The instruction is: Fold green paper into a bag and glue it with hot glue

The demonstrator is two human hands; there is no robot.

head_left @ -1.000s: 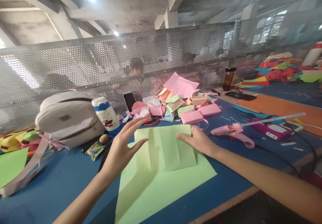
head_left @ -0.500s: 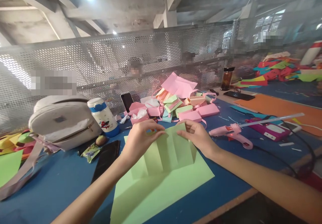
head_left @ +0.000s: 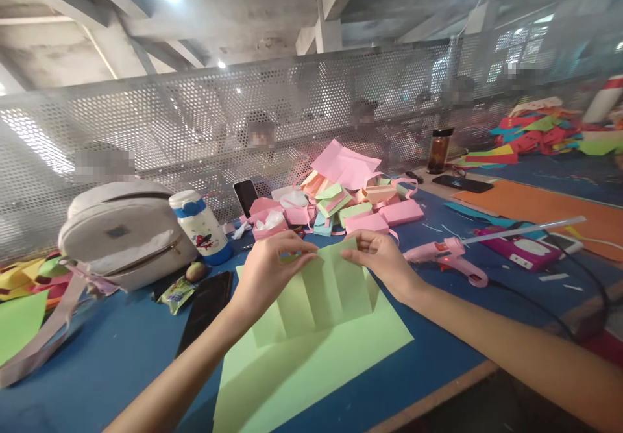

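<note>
Left hand [head_left: 272,264]: thumb and fingers pinching the top edge of the folded green sheet [head_left: 331,290]. Right hand [head_left: 382,261]: same pinch, near its top right corner. Sheet is creased into upright panels, zigzag, lower edge down over the big green sheet [head_left: 302,381], which lies flat on the blue counter [head_left: 121,348] right in front of the person. Shadow of the left arm and paper falls across it.

Just left of the big sheet: dark flat slab [head_left: 207,309], partly under the left forearm; can't tell what it is. Next to that, snack packet [head_left: 176,295] and a small round brown item [head_left: 196,272]. Behind those, white-and-blue bottle [head_left: 202,228], tilted in view, beside pale backpack [head_left: 126,232].

Right of the right hand: pink glue gun [head_left: 452,258] on its side, clear stick out the back, orange light on the body. Beyond it, magenta box [head_left: 520,251], then orange sheet [head_left: 559,212].

Past the hands: heap of small paper boxes [head_left: 360,222], mostly pink and green, pink sheet [head_left: 345,163] on top. Perforated metal panel [head_left: 195,115] behind, people blurry through it.
</note>
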